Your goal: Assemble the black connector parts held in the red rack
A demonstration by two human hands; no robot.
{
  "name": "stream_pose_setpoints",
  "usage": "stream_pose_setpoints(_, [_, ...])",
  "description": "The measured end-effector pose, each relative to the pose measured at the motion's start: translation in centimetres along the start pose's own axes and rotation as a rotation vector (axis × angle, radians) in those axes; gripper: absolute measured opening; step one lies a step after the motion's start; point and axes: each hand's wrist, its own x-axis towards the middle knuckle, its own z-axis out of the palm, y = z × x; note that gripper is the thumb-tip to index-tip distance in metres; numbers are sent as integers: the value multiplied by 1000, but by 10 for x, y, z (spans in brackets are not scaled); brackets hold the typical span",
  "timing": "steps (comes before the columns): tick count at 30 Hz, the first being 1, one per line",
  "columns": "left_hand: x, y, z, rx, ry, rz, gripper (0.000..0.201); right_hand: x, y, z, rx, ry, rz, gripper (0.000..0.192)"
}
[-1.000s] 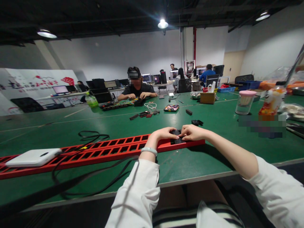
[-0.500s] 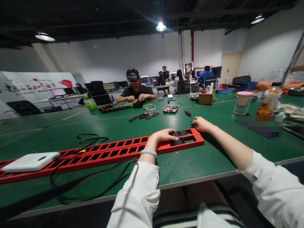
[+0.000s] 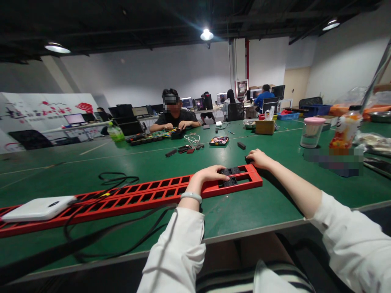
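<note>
A long red frame [image 3: 152,198] with rows of rectangular slots lies across the table in front of me. Black blocks [image 3: 234,171] sit in the slots near its right end. My left hand [image 3: 210,174] rests over that end, its thumb and fingers closed about one of the black blocks. Just past the frame's far right corner, my right hand [image 3: 259,158] pinches a small black piece [image 3: 249,160] close to the tabletop. The fingers partly cover that piece, so its exact kind is hidden.
A white box-shaped device [image 3: 39,208] with black cables lies on the frame's left part. Beyond are a loose black piece [image 3: 241,145], a small tray [image 3: 219,141] and dark parts [image 3: 183,149]. At right stand a pink-lidded cup [image 3: 312,134] and a bottle [image 3: 345,128]. A co-worker [image 3: 174,116] sits opposite.
Both my hands keep nearly the same places, the right one shifting only very slightly. A person standing in the background has dropped out of sight behind the monitors.
</note>
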Motion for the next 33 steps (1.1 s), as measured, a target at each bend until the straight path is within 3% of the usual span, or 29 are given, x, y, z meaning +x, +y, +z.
stream_pose_setpoints(10, [-5, 19, 5, 258, 156, -172, 57, 1, 4, 4, -18, -41, 72, 44])
stream_pose_setpoints(15, [-6, 34, 14, 381, 216, -203, 70, 1, 7, 5, -10, -67, 128, 43])
stream_pose_setpoints(21, [-3, 42, 20, 374, 280, -253, 64, 3, 9, 8, 18, -55, 105, 41])
stream_pose_setpoints(26, [-1, 40, 21, 366, 332, -267, 54, 3, 7, 9, 52, -35, 72, 52])
stream_pose_setpoints(33, [0, 46, 25, 411, 317, -220, 60, 4, 2, 10, 38, -54, 38, 44])
